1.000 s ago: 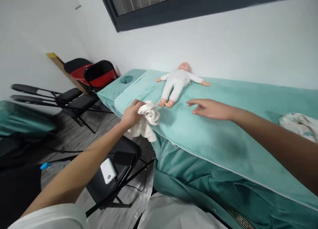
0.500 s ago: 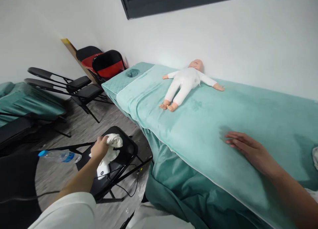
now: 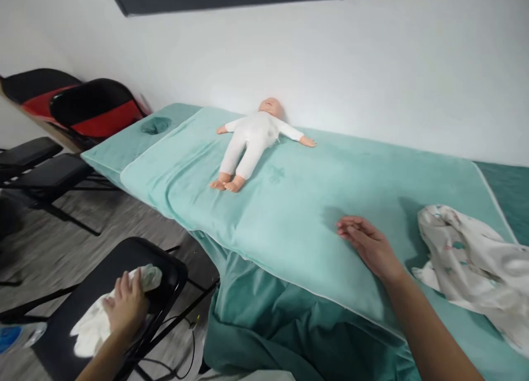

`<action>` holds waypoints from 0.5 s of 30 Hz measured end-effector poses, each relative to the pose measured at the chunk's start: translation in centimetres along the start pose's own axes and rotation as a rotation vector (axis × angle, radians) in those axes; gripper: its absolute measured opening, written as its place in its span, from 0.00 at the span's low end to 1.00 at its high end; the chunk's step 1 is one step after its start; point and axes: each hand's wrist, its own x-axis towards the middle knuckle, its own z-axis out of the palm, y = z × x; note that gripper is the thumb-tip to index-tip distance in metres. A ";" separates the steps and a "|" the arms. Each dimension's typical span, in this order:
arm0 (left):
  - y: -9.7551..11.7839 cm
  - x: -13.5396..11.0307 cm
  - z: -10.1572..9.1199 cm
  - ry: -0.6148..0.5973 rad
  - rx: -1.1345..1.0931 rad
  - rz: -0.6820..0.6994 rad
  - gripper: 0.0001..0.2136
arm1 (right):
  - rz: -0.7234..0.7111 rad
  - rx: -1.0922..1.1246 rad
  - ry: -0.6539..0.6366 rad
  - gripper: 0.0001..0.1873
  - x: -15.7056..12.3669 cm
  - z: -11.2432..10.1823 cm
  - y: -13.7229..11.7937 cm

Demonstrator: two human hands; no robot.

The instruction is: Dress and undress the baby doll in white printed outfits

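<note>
My left hand [image 3: 126, 306] rests on a crumpled white cloth [image 3: 93, 326] that lies on the black seat of a folding chair [image 3: 103, 276]; its fingers curl over the cloth. Flat on the teal sheet of a bed [image 3: 297, 216] lies my right hand [image 3: 367, 246], fingers stretched out and holding nothing. A baby doll [image 3: 252, 141] in a white suit lies on its back farther up the bed near the wall, arms spread.
A patterned white garment [image 3: 471, 265] lies bunched on the bed to the right of my right hand. Black and red folding chairs [image 3: 82, 108] stand at the left by the wall. A water bottle [image 3: 16, 337] shows at the lower left edge.
My left hand carried the white cloth from the bed's edge down onto the chair seat. My right hand drew back from near the doll and settled flat on the sheet. The view swung right.
</note>
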 end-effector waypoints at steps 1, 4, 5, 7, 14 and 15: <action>1.7 -0.5 0.1 0.022 -0.040 0.114 0.30 | -0.037 -0.062 0.030 0.14 -0.5 -0.3 0.3; 8.7 -2.0 0.3 0.225 -0.265 0.291 0.29 | -0.172 -0.339 0.263 0.16 -2.5 -1.9 1.3; 11.7 -2.4 0.0 0.337 -0.355 0.332 0.29 | -0.242 -0.472 0.379 0.17 -3.2 -2.7 1.4; 18.2 -3.4 -1.3 0.489 -0.525 0.429 0.29 | -0.408 -0.785 0.593 0.19 -4.9 -4.2 1.3; 42.1 -5.5 -10.8 0.093 -1.064 0.910 0.21 | -0.396 -1.414 0.885 0.22 -9.9 -9.3 -1.9; 44.9 -5.5 -11.8 -0.024 -1.073 0.938 0.21 | -0.347 -1.431 0.902 0.21 -10.0 -10.2 -2.0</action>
